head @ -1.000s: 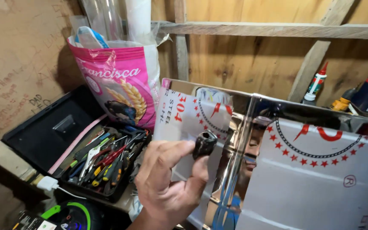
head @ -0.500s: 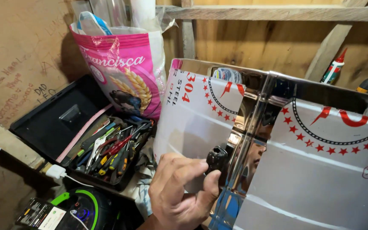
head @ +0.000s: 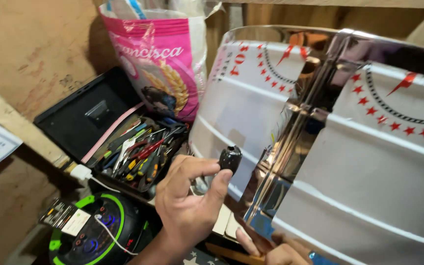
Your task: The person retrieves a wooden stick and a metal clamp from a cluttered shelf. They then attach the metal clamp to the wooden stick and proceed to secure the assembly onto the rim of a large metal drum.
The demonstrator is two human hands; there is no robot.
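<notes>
My left hand pinches a small black knob between thumb and fingers. The knob is glossy and rounded, with a small hole in its top end. I hold it just in front of the shiny steel sheet, close to the mirror-bright fold. Below the knob, my right hand shows only in part, so I cannot tell its grip. Left of the sheet lies an open black toolbox, and behind that stands a pink sack.
</notes>
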